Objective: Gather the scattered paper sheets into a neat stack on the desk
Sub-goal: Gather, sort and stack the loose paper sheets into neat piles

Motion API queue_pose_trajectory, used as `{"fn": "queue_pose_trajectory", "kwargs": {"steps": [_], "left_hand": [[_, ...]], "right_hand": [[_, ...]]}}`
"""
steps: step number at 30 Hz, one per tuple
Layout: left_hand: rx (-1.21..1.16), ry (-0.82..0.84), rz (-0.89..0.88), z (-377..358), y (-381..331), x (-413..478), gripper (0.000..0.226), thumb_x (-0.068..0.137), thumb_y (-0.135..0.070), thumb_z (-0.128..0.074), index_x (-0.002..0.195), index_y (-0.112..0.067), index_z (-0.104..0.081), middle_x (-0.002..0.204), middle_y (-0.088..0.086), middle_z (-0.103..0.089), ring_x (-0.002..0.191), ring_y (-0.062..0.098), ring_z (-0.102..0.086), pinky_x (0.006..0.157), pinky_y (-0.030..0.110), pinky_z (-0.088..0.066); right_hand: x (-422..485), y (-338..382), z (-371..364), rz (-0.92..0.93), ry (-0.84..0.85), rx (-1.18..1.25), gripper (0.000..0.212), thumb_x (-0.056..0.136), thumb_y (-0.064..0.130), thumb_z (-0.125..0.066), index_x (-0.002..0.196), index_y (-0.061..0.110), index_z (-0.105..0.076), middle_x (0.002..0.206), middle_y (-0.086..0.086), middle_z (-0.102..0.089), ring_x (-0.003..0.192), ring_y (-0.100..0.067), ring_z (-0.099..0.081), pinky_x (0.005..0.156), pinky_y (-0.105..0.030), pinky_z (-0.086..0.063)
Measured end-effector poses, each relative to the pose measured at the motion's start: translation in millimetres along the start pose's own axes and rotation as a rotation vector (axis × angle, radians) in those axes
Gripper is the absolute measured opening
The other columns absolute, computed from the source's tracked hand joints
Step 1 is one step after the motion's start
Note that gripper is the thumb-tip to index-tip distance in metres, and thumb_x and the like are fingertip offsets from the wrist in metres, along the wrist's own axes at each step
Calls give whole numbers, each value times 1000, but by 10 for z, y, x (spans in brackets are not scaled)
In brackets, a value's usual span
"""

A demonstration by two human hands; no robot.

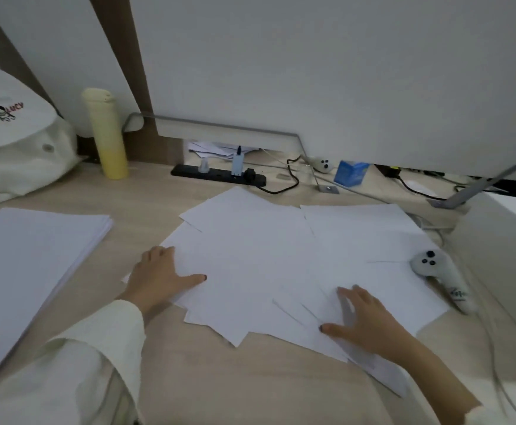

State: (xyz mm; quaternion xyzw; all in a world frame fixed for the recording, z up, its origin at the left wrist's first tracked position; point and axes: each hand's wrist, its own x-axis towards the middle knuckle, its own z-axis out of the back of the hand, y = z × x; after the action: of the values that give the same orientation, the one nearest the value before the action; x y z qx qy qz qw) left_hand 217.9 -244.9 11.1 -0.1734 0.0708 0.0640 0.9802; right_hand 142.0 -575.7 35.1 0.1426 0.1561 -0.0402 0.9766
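Observation:
Several white paper sheets (269, 256) lie scattered and overlapping across the middle of the light wooden desk (219, 378). My left hand (161, 274) rests flat on the left edge of the spread, thumb stretched out over a sheet. My right hand (364, 320) lies flat with fingers spread on the sheets at the lower right. A separate thick stack of white paper (26, 265) sits on the desk at the far left, apart from the scattered sheets.
A white handheld controller (437, 271) lies on the right edge of the sheets. Behind stand a yellow bottle (106, 136), a white bag (14, 148), a black power strip (219, 174) with cables and a blue box (350, 173). A white box (505, 240) borders the right.

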Motion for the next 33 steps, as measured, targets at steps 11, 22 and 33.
{"fn": "queue_pose_trajectory", "kwargs": {"steps": [11,22,33], "left_hand": [[-302,14,148,8,109,-5,49,86,-41,-59,121,-11,-42,114,9,-58,96,28,-58,75,34,-47],[-1203,222,219,123,184,-495,29,83,-13,-65,109,-2,-62,104,17,-70,92,31,-65,66,33,-56],[-1034,167,117,200,350,-586,47,69,-11,-67,115,-5,-59,107,17,-69,96,37,-65,80,40,-50]], "right_hand": [[54,191,-138,197,-194,-267,46,90,31,-43,133,17,-34,122,0,-49,108,-17,-50,75,-24,-43],[247,401,-36,153,-241,-87,15,92,3,-35,86,15,-41,68,2,-40,57,-12,-38,50,-18,-27],[172,805,137,299,136,829,44,94,54,-35,124,29,-54,125,11,-59,114,-7,-55,99,-27,-42]]}}
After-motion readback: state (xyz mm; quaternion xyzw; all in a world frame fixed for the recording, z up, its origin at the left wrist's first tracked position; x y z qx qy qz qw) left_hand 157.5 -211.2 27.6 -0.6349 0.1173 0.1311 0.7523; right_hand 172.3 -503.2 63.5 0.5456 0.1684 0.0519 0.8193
